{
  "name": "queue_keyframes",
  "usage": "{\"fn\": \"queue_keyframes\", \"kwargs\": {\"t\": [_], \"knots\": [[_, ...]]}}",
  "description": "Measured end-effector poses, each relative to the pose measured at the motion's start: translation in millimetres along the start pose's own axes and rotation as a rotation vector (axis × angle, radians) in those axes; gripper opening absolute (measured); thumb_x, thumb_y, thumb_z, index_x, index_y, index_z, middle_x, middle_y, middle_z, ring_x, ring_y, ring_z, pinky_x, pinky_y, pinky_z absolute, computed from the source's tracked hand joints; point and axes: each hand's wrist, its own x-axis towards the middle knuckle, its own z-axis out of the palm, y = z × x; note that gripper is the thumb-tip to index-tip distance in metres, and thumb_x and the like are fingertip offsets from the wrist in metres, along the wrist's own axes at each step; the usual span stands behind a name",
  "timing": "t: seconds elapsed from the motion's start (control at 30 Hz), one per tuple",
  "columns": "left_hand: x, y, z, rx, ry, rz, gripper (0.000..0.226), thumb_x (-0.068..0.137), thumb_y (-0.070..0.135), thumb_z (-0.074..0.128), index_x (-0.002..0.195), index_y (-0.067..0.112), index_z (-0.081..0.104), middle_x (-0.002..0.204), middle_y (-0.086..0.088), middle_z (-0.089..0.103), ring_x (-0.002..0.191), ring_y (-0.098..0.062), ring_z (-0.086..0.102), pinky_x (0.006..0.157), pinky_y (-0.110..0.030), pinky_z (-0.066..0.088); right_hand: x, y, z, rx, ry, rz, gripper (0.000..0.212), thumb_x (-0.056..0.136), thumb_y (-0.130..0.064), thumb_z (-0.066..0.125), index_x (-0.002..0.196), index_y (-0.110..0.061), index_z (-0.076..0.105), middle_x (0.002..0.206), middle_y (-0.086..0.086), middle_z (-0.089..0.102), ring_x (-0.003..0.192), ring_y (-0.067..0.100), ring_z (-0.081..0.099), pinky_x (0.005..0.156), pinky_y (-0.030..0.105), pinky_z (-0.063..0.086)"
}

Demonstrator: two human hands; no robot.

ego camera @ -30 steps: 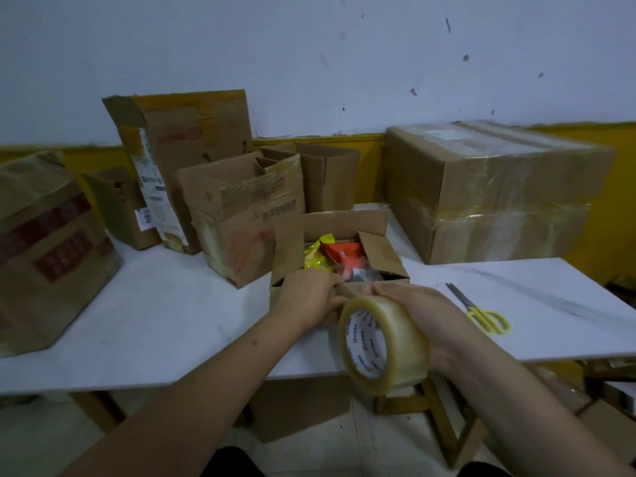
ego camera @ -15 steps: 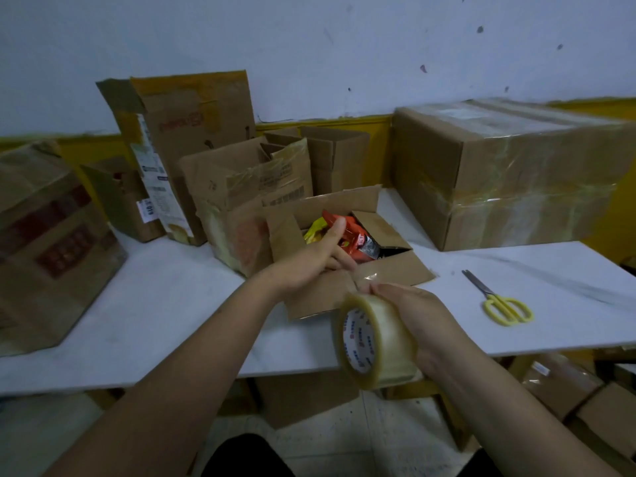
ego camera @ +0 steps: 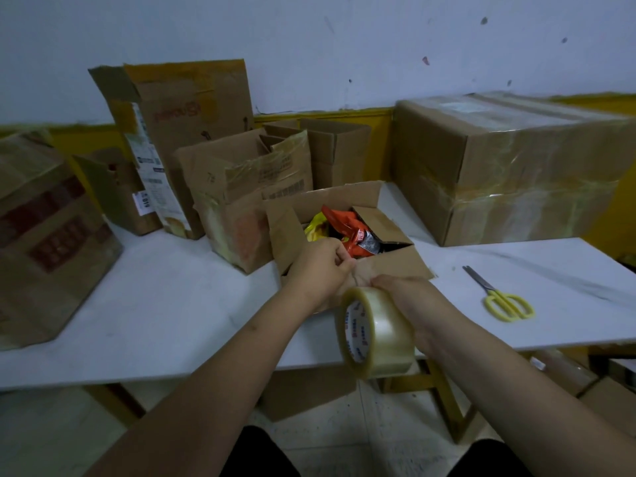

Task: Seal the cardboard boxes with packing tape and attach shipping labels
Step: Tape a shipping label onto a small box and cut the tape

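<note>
A small open cardboard box [ego camera: 339,201] stands on the white table [ego camera: 165,304], its flaps up, with orange and yellow snack packets [ego camera: 347,228] showing inside. My right hand [ego camera: 409,297] grips a roll of clear packing tape [ego camera: 377,333] just in front of the box, over the table's near edge. My left hand [ego camera: 320,266] is at the box's front flap, fingers curled, pinching what looks like the tape's loose end. A short stretch of tape runs between the two hands. No shipping label shows on this box.
Yellow-handled scissors [ego camera: 509,304] lie on the table to the right. A large taped box [ego camera: 509,173] fills the back right. Several open boxes [ego camera: 241,187] stand behind, and a big box [ego camera: 44,235] lies at the left. More cartons sit under the table.
My left hand came back from the snack packets to the front flap and took hold at the tape. The right hand stayed near the box with the roll.
</note>
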Motion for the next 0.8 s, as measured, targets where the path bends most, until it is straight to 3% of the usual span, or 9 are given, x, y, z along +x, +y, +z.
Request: {"fn": "queue_keyframes", "kwargs": {"t": [0.13, 0.2, 0.3, 0.43, 0.5, 0.6, 0.67, 0.73, 0.8], "knots": [[-4.1, 3.5, 4.7, 0.037, 0.060, -0.014, 0.014, 0.095, 0.026, 0.065, 0.083, 0.021, 0.060, 0.078, 0.006, 0.064, 0.081, -0.014, 0.063, 0.071, -0.032, 0.052, -1.8, -4.4, -1.7, -0.118, -0.016, -0.011, 0.028, 0.094, -0.032, 0.060, 0.110, -0.010, 0.052, 0.093, 0.011, 0.064, 0.077, 0.025, 0.063, 0.064, 0.031, 0.051], [-5.0, 2.5, 6.0, -0.004, 0.078, -0.015, 0.010, 0.094, 0.022, 0.065, 0.098, 0.020, 0.056, 0.081, 0.006, 0.064, 0.082, -0.015, 0.064, 0.069, -0.031, 0.050, -1.9, -7.0, -3.9, -0.167, -0.006, -0.018, 0.036, 0.093, -0.037, 0.060, 0.116, -0.012, 0.049, 0.100, 0.012, 0.063, 0.085, 0.026, 0.064, 0.067, 0.032, 0.053], [-4.8, 1.1, 4.2, -0.124, 0.068, -0.051, 0.043, 0.092, 0.016, 0.070, 0.124, 0.026, 0.043, 0.086, 0.007, 0.068, 0.084, -0.011, 0.066, 0.073, -0.029, 0.050, -2.8, -8.6, -7.2, -0.168, -0.020, -0.030, 0.045, 0.089, -0.038, 0.063, 0.125, -0.012, 0.053, 0.105, 0.012, 0.067, 0.090, 0.028, 0.068, 0.076, 0.037, 0.058], [-5.0, -0.6, 3.3, -0.067, 0.093, 0.028, 0.023, 0.093, 0.015, 0.068, 0.105, 0.026, 0.053, 0.085, 0.006, 0.067, 0.081, -0.011, 0.064, 0.068, -0.027, 0.050, -7.6, -5.4, -9.0, -0.145, -0.042, 0.010, 0.045, 0.092, -0.042, 0.061, 0.124, -0.012, 0.052, 0.105, 0.013, 0.066, 0.089, 0.028, 0.066, 0.067, 0.034, 0.055], [-6.2, -6.7, 3.9, -0.010, 0.122, 0.154, 0.011, 0.093, 0.013, 0.068, 0.101, 0.019, 0.067, 0.096, 0.002, 0.068, 0.089, -0.014, 0.064, 0.076, -0.027, 0.051, -9.9, -0.9, -9.5, -0.157, -0.033, 0.018, 0.042, 0.093, -0.045, 0.058, 0.118, -0.010, 0.056, 0.104, 0.014, 0.066, 0.090, 0.028, 0.066, 0.070, 0.035, 0.056], [-11.0, -21.7, 4.3, 0.140, 0.097, 0.324, 0.022, 0.095, 0.008, 0.063, 0.113, 0.010, 0.076, 0.128, -0.011, 0.062, 0.115, -0.024, 0.060, 0.096, -0.014, 0.036, -12.7, 3.6, -11.8, -0.162, 0.027, -0.027, 0.039, 0.096, -0.042, 0.054, 0.110, -0.006, 0.062, 0.102, 0.015, 0.066, 0.093, 0.030, 0.065, 0.086, 0.044, 0.057], [-17.2, -27.2, -2.0, 0.265, 0.031, 0.424, 0.037, 0.097, 0.011, 0.058, 0.133, 0.009, 0.064, 0.147, -0.014, 0.047, 0.129, -0.027, 0.051, 0.104, -0.021, 0.038, -17.0, 3.3, -12.5, -0.145, 0.037, -0.059, 0.038, 0.097, -0.043, 0.052, 0.108, -0.007, 0.063, 0.101, 0.014, 0.066, 0.093, 0.030, 0.064, 0.089, 0.045, 0.055], [-25.0, -31.7, -10.2, 0.469, -0.088, 0.486, 0.059, 0.099, 0.025, 0.052, 0.154, 0.014, 0.037, 0.158, -0.009, 0.030, 0.137, -0.024, 0.039, 0.104, -0.034, 0.045, -23.4, 5.6, -8.8, -0.180, 0.026, -0.096, 0.039, 0.095, -0.051, 0.052, 0.101, -0.014, 0.062, 0.099, 0.008, 0.066, 0.092, 0.024, 0.064, 0.086, 0.040, 0.055], [-31.0, -33.2, -16.8, 0.671, -0.224, 0.474, 0.084, 0.094, 0.041, 0.052, 0.161, 0.014, 0.009, 0.164, -0.006, 0.013, 0.145, -0.022, 0.025, 0.108, -0.037, 0.039, -28.7, 11.0, -3.1, -0.192, 0.009, -0.141, 0.037, 0.089, -0.053, 0.058, 0.100, -0.018, 0.061, 0.097, 0.002, 0.066, 0.089, 0.019, 0.064, 0.078, 0.034, 0.054]]}}
